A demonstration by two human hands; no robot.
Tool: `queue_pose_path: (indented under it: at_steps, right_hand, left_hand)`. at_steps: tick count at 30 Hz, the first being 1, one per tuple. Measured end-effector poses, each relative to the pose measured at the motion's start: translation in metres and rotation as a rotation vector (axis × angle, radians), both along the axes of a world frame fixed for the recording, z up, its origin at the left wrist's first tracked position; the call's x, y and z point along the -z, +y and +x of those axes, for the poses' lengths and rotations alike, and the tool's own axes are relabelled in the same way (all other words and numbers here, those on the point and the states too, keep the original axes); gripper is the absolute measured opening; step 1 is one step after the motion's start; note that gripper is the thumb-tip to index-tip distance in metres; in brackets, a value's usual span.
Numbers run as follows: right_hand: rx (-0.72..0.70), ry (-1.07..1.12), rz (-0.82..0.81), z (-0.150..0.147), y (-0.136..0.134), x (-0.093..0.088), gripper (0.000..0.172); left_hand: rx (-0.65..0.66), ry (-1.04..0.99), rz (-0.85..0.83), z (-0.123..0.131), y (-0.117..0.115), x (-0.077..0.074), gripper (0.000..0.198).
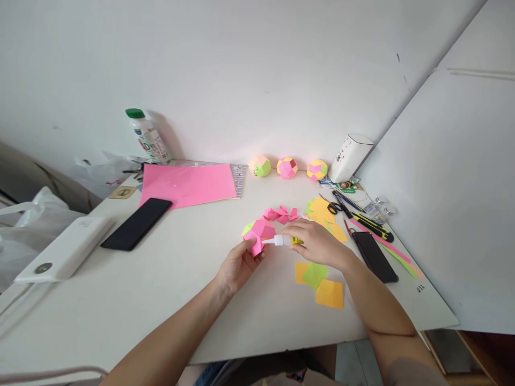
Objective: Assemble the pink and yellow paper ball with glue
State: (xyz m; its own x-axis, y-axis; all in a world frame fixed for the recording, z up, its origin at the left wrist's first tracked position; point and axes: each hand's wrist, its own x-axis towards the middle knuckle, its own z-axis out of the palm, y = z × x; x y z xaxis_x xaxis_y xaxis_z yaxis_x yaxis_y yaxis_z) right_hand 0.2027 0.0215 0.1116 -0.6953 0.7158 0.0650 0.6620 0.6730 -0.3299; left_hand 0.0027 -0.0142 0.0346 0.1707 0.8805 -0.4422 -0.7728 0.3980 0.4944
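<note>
My left hand [237,264] is closed on a partly built paper ball [261,230] of pink and green faces, with the thumb on a pink flap at its near side. In my right hand [311,238] is a glue bottle [285,240] with a white nozzle and a yellow body, lying nearly level. Its tip points left and meets or nearly meets the ball's pink paper; I cannot tell which. Folded pink paper pieces [281,214] lie just behind the ball. Orange and green paper pieces [316,274] rest in front of my right hand.
Three finished paper balls [287,168] stand along the wall. To the right are scissors [333,208], a yellow-black cutter [374,228], and a black case [374,257]. On the left lie a pink sheet [189,185], a phone [137,224], and a white power bank [64,249].
</note>
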Motion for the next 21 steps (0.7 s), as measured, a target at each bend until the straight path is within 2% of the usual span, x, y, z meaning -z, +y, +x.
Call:
queue_pose_path:
  at_steps: [9,14,17,21]
  right_hand:
    - [-0.06,-0.034,-0.146,0.002,-0.001,-0.002,0.04]
    - [-0.048,0.012,-0.164,0.008,0.002,-0.004,0.038]
    - [0.02,0.021,-0.141,0.015,0.008,-0.004,0.039]
    - [0.25,-0.086,-0.155,0.03,0.019,-0.004,0.036]
  left_hand:
    - [-0.007,0.004,0.002,0.0,0.0,-0.001,0.006]
    - [-0.018,0.016,-0.001,0.0,-0.001,-0.002,0.005]
    - [-0.016,0.013,-0.007,-0.002,0.001,-0.005,0.006]
    - [-0.075,0.003,-0.014,-0.009,0.004,-0.012,0.007]
